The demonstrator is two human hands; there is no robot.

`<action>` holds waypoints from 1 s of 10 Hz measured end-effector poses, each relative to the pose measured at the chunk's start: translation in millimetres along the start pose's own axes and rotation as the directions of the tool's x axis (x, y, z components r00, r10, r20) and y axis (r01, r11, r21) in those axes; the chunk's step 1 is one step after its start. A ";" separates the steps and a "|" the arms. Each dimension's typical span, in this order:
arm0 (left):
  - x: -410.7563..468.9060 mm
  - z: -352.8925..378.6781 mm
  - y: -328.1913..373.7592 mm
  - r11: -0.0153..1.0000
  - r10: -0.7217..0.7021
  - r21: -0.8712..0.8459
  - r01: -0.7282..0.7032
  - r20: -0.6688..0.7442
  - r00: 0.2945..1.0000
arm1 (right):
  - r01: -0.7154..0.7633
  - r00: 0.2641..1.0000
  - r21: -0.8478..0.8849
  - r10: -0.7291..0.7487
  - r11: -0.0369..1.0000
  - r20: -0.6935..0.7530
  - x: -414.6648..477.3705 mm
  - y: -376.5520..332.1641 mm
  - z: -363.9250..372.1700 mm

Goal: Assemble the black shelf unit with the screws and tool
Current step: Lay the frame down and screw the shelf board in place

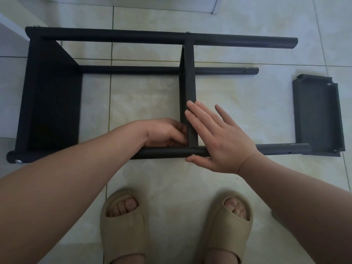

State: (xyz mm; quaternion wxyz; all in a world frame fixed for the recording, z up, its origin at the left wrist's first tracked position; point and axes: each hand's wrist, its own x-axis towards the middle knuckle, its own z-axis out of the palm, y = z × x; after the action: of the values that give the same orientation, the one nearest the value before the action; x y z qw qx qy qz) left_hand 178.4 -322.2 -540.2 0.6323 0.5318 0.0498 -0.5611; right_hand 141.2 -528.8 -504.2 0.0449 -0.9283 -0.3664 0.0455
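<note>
Fingers straight, right hand (219,141) presses middle shelf (190,77); left hand (163,133) pinches its edge.

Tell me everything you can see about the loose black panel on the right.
The loose shelf panel is a dark, matte, metal-looking rectangle with raised lips and notched corners. It lies flat on the tiled floor, lips up, unattached. The near pole ends at its left edge. Nothing else touches it.

Shelf frame (133,38) on its side on the tiled floor (144,96). Right hand (219,141) flat on middle shelf (190,73), thumb under near pole (167,152) beside screw (193,155). Left hand (163,133) curled against that shelf's left face (any hold hidden). Loose tray (318,115) at pole's right end.
</note>
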 end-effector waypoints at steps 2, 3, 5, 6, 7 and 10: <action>-0.8 2.5 1.8 1.000 0.013 -0.011 -0.013 -0.022 1.000 | -0.002 1.000 -0.003 0.002 1.000 0.014 0.3 -0.1 -1.2; -1.1 2.6 2.5 1.000 0.004 -0.007 -0.004 -0.017 1.000 | -0.003 1.000 -0.002 0.003 1.000 0.019 0.5 -0.3 -1.9; 2.8 1.7 -0.4 1.000 -0.002 -0.016 0.002 0.006 1.000 | -0.002 1.000 0.004 0.002 1.000 0.014 0.4 -0.4 -1.5; 3.2 3.0 -1.5 1.000 -0.013 0.026 0.013 0.030 0.999 | -0.003 1.000 0.004 0.003 1.000 0.013 0.5 -0.5 -1.1; 2.0 0.3 -3.9 0.997 -0.012 0.077 0.011 0.015 1.000 | -0.005 1.000 0.001 0.005 1.000 0.014 0.4 -0.2 -1.1; 3.9 -2.2 -1.1 0.999 -0.009 -0.048 0.010 0.027 1.000 | -0.005 1.000 0.005 0.005 1.000 0.024 0.3 -0.4 -2.3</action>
State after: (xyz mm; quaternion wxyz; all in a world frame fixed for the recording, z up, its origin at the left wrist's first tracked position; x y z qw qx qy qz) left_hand 180.1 -322.9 -544.4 0.6429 0.5084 0.0574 -0.5700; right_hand 141.4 -528.4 -502.0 0.0428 -0.9284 -0.3646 0.0574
